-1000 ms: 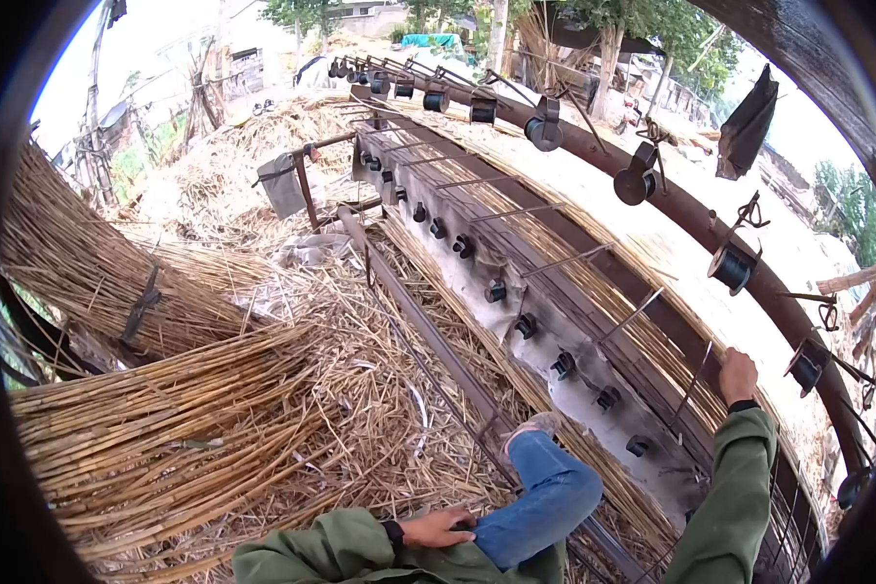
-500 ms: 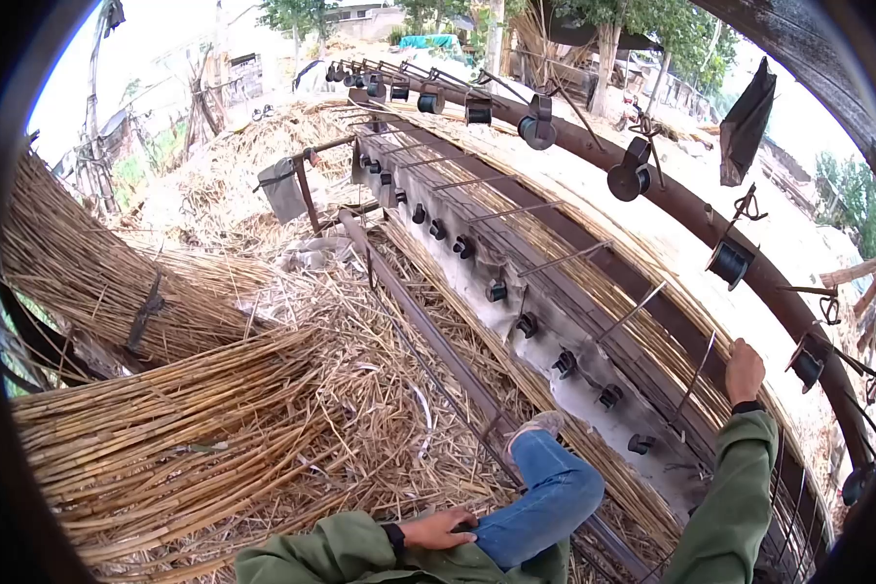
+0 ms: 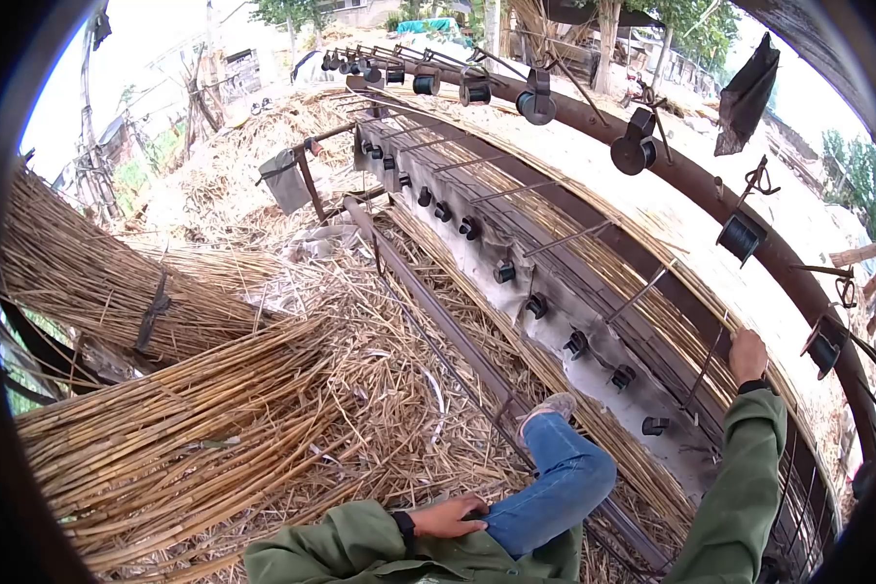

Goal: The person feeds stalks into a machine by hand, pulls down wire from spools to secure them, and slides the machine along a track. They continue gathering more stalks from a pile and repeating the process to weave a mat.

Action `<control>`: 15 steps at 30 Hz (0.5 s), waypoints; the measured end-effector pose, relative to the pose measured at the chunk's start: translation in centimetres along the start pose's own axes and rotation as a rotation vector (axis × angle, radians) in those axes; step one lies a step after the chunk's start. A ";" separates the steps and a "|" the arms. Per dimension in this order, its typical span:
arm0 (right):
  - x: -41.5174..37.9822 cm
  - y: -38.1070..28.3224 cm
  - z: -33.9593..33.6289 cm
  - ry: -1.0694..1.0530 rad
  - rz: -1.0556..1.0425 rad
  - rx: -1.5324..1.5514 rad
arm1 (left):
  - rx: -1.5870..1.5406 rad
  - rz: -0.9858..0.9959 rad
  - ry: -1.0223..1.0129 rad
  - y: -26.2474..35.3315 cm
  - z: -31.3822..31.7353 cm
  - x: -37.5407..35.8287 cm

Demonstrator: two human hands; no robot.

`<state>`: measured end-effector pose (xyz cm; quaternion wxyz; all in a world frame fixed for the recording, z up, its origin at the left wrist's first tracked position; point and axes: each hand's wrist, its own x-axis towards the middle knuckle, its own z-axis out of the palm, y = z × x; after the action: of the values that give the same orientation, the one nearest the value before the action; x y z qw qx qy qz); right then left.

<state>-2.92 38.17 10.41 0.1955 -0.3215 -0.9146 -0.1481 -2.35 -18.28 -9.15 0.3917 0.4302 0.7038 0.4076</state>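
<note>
My right hand (image 3: 748,356) is closed at the long layer of reeds (image 3: 686,302) on the metal frame, near the end of a thin rod (image 3: 708,365). Its fingers curl away from me, so what they grip, if anything, is hidden. Low in the view, my left hand (image 3: 448,516) rests against my thigh in blue jeans (image 3: 560,487), its fingers loosely stretched and holding nothing. A row of black knobs (image 3: 576,344) runs along the pale cover (image 3: 545,336) of the frame, to the left of my right hand.
Several wire spools (image 3: 740,237) hang from the curved brown pipe (image 3: 686,185). A finished reed mat (image 3: 185,428) lies at the left, with loose straw (image 3: 389,389) beside it. One metal bar (image 3: 438,331) crosses in front of my foot.
My right hand has shifted slightly up along the reeds. The left hand stays by my thigh, its fingers slightly more bent. The whole view has tilted a little.
</note>
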 end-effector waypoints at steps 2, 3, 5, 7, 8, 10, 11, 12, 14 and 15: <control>-0.5 -0.1 -0.5 0.028 0.008 -0.013 | 0.004 -0.004 -0.002 0.3 -0.1 0.0; -0.7 -0.2 -1.1 0.043 0.011 -0.019 | 0.009 -0.013 -0.018 0.2 -0.2 0.0; -0.8 0.0 -1.7 0.074 0.006 -0.016 | 0.016 -0.030 -0.046 0.1 -0.1 0.1; -0.9 -0.2 -3.1 0.130 0.001 0.001 | 0.010 -0.030 -0.046 -0.1 -0.1 0.2; -1.1 -0.2 -3.9 0.170 -0.001 0.016 | 0.006 -0.031 -0.046 -0.1 0.0 0.1; -1.4 -0.3 -4.3 0.222 -0.003 0.035 | 0.000 -0.012 -0.021 0.0 0.0 0.1; -1.4 -0.3 -4.3 0.235 -0.003 0.039 | -0.003 -0.002 -0.009 0.1 0.0 0.1; -1.5 -0.2 -4.2 0.249 -0.003 0.044 | -0.004 0.000 -0.006 0.1 0.1 0.0; -1.0 -0.3 -3.9 0.214 0.028 0.028 | -0.007 0.005 0.001 0.0 0.1 -0.1; -0.8 -0.2 -3.5 0.196 0.043 0.020 | 0.010 0.018 0.007 -0.1 0.3 -0.1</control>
<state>-1.54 36.15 13.12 0.2905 -0.3233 -0.8853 -0.1655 -2.09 -18.29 -9.32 0.3833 0.4369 0.7034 0.4090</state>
